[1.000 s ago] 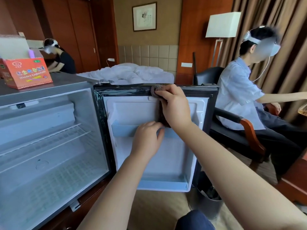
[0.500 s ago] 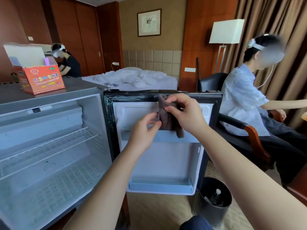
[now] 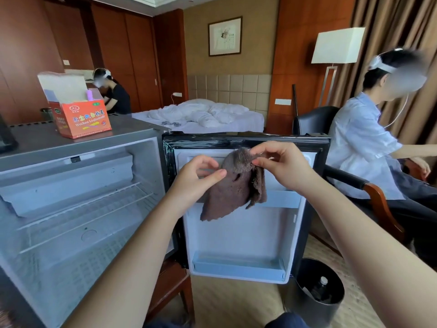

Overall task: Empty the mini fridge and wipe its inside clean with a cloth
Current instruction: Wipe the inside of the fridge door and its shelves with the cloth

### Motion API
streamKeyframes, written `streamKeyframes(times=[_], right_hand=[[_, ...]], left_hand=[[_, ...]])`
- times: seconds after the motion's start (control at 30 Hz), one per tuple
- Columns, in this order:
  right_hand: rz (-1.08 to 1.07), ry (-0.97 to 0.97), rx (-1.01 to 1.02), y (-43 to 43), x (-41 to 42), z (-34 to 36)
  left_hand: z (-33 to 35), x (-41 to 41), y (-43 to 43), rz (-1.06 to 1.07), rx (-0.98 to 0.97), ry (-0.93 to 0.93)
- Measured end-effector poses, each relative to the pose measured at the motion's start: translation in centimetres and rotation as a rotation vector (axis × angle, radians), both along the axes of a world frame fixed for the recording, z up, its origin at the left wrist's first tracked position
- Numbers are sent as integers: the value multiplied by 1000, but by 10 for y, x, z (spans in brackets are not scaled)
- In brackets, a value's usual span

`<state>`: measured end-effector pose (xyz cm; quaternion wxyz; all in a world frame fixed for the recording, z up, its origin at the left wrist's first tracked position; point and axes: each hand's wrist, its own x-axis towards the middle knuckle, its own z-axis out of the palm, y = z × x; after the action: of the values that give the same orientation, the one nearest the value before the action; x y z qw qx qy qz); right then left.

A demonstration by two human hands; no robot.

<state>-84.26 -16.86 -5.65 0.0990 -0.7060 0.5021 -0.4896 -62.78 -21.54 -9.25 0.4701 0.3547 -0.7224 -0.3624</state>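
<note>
1. The brown cloth [image 3: 233, 188] hangs in front of the open door [image 3: 248, 233] of the mini fridge [image 3: 35, 143], level with the door's upper shelf.
2. Its long axis runs top to bottom, tilted, with the loose lower corner pointing down and left.
3. The right hand [image 3: 283, 168] pinches the cloth's top fold between thumb and fingers [image 3: 259, 151].
4. The left hand [image 3: 196, 178] pinches its left edge, slightly lower.
5. An orange box [image 3: 82, 119] stands on the fridge's top; a dark bin [image 3: 316, 294] sits on the floor beside the door.
</note>
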Motion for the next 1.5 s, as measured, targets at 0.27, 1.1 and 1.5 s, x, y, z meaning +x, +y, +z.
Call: streamKeyframes(times=[0.27, 1.1, 1.5], right_hand=[[15, 183, -233, -4, 12, 4], [-384, 397, 71, -26, 9, -70], [-420, 401, 105, -25, 8, -68]], left_hand=[[16, -3, 7, -96, -32, -257], [26, -90, -16, 398, -584, -286], [14, -36, -54, 638, -654, -258]])
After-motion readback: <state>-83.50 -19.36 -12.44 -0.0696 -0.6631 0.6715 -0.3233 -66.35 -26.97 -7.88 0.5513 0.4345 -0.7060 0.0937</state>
